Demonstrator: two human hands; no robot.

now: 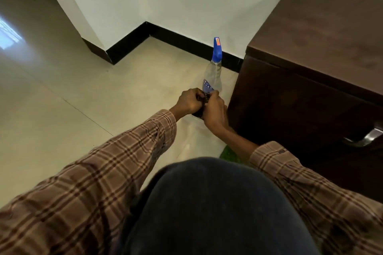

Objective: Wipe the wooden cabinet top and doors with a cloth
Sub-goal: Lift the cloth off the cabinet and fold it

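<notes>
Knee: dark-trousered knee (217,209) fills 6 o'clock, nearest the camera.
Left sleeve: brown plaid sleeve (99,174) runs from 8 o'clock up toward centre.
Floor: pale glossy tile floor (62,93) spreads across 9 o'clock, edged by a black skirting board (128,47) at 11 o'clock.
Left hand: left hand (189,101) at centre, fingers curled round a dark cloth.
Cloth: dark brown cloth (200,109) bunched between both hands, just above the floor, beside the cabinet's lower left corner; most of it is hidden.
Right hand: right hand (215,113) touches the left, fingers curled, pinching the same cloth.
Spray bottle: clear spray bottle (213,74) with blue trigger head stands upright on the floor at 12 o'clock, just behind the hands.
Cabinet: dark wooden cabinet (310,58) at 3 o'clock, metal handle (364,138) on its door.
</notes>
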